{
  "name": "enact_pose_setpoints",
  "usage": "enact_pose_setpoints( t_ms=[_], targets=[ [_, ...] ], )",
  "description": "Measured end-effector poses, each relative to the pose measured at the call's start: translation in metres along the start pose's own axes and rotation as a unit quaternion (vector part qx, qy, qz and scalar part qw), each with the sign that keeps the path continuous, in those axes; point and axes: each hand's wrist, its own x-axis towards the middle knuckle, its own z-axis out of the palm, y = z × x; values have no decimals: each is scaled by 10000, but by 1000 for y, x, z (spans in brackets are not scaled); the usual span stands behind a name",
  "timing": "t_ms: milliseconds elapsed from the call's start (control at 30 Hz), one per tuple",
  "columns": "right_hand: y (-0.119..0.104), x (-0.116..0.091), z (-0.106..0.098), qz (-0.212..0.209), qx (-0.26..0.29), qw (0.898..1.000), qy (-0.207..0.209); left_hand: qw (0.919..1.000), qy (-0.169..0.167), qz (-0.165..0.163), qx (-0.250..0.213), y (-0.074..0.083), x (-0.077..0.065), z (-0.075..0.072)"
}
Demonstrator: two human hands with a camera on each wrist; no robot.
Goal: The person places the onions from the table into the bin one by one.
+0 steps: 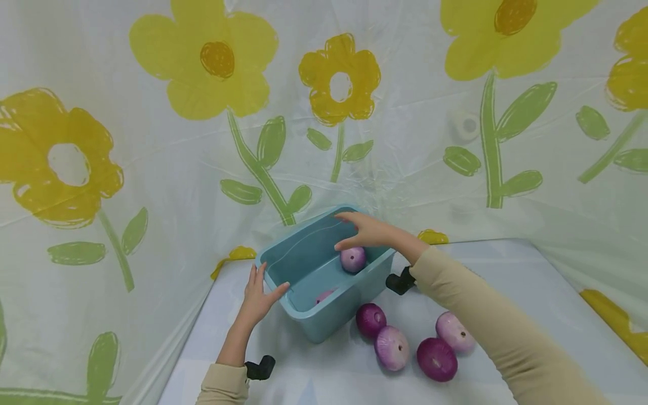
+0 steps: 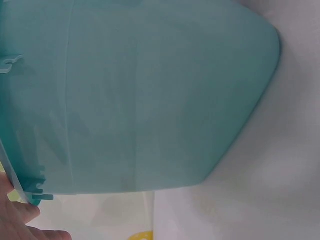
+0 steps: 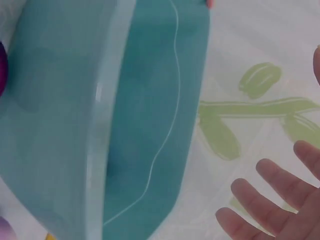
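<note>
1. A light-blue plastic bin [image 1: 344, 309] stands slantwise towards the far left corner of the table [image 1: 506, 281]
2. The left hand [image 1: 258, 301] has its thumb and fingers spread across the bin's left end, touching the rim
3. The right hand [image 1: 369, 232], fingers spread and holding nothing, hovers over the bin's right end
4. Inside, below the right hand, lies a pale purple onion [image 1: 352, 260]; nearer the left end, a pinkish onion [image 1: 324, 296] shows partly above the near wall
5. Between the bin and the table's near edge lie a dark purple onion and a paler striped one, touching; to their right, another dark onion [image 1: 437, 359] sits against a whitish-purple onion [image 1: 455, 332]
6. Beyond the table's far edge hangs a white curtain [image 1: 405, 140] printed with yellow flowers
</note>
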Motion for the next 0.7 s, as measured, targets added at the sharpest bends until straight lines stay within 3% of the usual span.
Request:
enact_pose_setpoints(
  t_ms=[333,700],
  targets=[
    [26,-59,5,37,535,9974,490,10000,59,74,-18,-1,0,1],
    [89,-122,29,417,895,9897,1040,9999,68,0,-115,-3,0,3]
  ],
)
